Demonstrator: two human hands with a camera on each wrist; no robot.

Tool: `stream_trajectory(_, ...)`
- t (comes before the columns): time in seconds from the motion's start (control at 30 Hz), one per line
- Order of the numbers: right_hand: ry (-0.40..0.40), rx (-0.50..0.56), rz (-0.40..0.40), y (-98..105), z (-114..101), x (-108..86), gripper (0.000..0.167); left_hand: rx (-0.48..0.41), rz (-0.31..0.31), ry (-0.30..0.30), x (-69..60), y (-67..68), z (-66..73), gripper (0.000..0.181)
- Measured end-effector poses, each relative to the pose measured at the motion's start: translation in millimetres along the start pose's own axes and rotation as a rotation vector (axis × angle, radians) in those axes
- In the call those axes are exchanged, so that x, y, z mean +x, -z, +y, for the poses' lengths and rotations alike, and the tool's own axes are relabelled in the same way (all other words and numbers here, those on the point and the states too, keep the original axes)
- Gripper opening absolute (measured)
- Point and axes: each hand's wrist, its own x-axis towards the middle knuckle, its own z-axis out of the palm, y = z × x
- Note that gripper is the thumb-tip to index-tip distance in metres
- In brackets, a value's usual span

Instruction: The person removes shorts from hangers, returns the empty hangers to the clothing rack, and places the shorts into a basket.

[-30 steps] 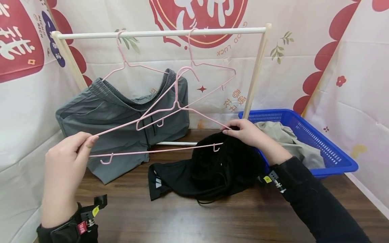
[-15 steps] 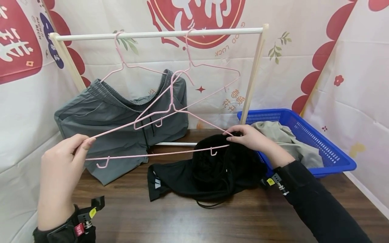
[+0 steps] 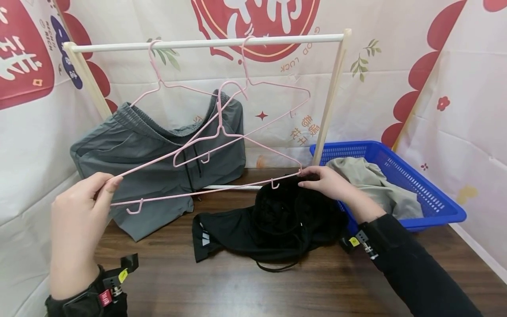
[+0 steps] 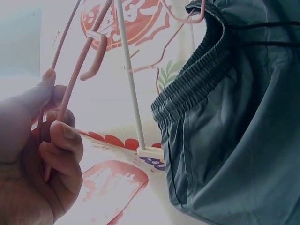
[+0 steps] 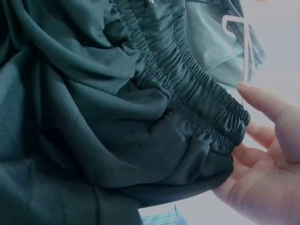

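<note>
My left hand (image 3: pixel 81 215) (image 4: pixel 42 150) pinches the left end of a pink hanger (image 3: pixel 219 112) (image 4: pixel 76 70), with fingers curled round it in the left wrist view. Lying crumpled on the table is a black garment (image 3: pixel 237 231) (image 5: pixel 108 126) with an elastic waistband and a drawstring. At its raised waistband edge, my right hand (image 3: pixel 330 182) (image 5: pixel 274 150) grips the cloth, fingers partly hidden behind it. The hanger's right corner reaches that hand's fingertips and the top of the waistband. Whether the thumb also presses the hanger, I cannot tell.
Behind stands a rack (image 3: pixel 194 44) with grey shorts (image 3: pixel 154 149) on one pink hanger and another bare pink hanger (image 3: pixel 279 85). A blue basket (image 3: pixel 435 218) with beige cloth (image 3: pixel 376 187) sits at the right on the wooden table (image 3: pixel 190 286).
The held hanger has shifted left and slightly up, and its right corner now shows above the right hand. The black waistband has opened a little; the left hand has moved slightly left.
</note>
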Motion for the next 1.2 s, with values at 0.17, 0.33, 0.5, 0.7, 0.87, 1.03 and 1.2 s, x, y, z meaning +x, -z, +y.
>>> stream_trajectory(0.17, -0.039, -0.012, -0.032, -2.8, -3.4, -5.3, 0.036, 0.004, -0.011, 0.058, 3.7, -5.5, 9.3, 0.015)
stream_trajectory(0.33, -0.031, -0.042, -0.019, -6.9, -9.8, -10.5, 0.037, -0.015, -0.016, 0.084, 9.0, -15.7, 21.8, 0.019)
stream_trajectory(0.5, -0.016, -0.056, 0.013, -11.7, -16.6, -16.3, 0.038, -0.046, -0.024, 0.022, 11.9, -33.2, 36.4, 0.022)
stream_trajectory(0.7, -0.005, -0.086, 0.017, -17.1, -23.3, -22.0, 0.04, -0.086, -0.017, 0.007, 12.8, -52.5, 52.3, 0.022)
stream_trajectory(0.87, -0.008, -0.096, 0.016, -17.2, -30.4, -27.5, 0.038, -0.122, -0.009, 0.045, 16.1, -65.4, 63.6, 0.025)
stream_trajectory(1.03, -0.001, -0.112, 0.016, -18.6, -36.1, -31.6, 0.037, -0.161, 0.014, 0.058, 19.5, -76.5, 74.8, 0.025)
stream_trajectory(1.2, 0.024, -0.126, 0.015, -21.8, -39.6, -34.8, 0.036, -0.204, -0.002, 0.085, 23.1, -84.4, 84.3, 0.027)
